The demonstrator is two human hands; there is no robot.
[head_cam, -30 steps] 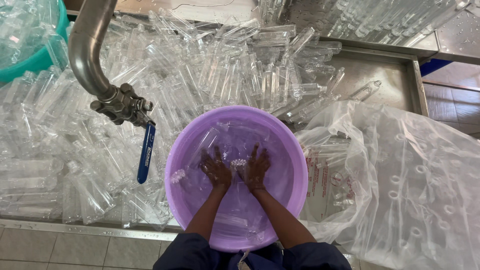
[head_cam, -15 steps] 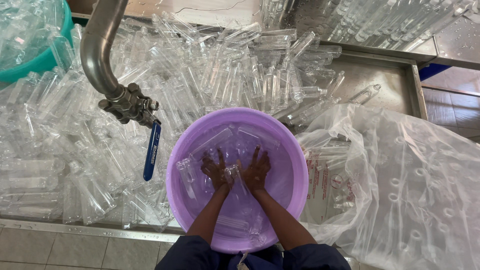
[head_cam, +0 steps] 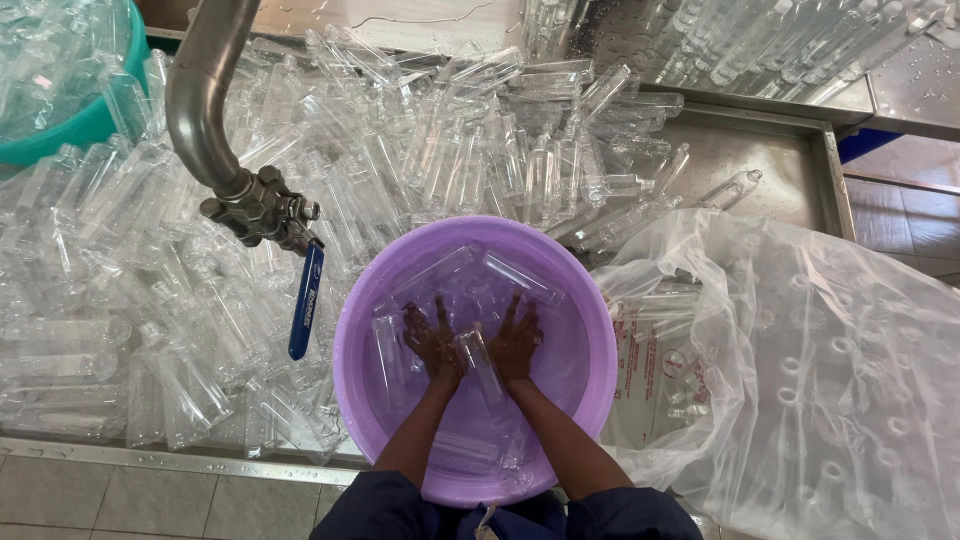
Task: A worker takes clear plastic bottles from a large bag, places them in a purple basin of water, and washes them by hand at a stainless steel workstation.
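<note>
You are rinsing a clear bottle (head_cam: 483, 362) pressed between your left hand (head_cam: 433, 345) and right hand (head_cam: 517, 342), fingers spread, under water in the purple basin (head_cam: 375, 300); next needs a firmer closing grip to lift it.

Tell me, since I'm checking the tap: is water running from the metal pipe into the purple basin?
No. The metal pipe ends at its valve left of the purple basin, and no stream falls from it.

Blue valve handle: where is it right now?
In the head view the blue valve handle hangs from the steel pipe on the person's left, just outside the purple basin, over the clear bottles.
</note>
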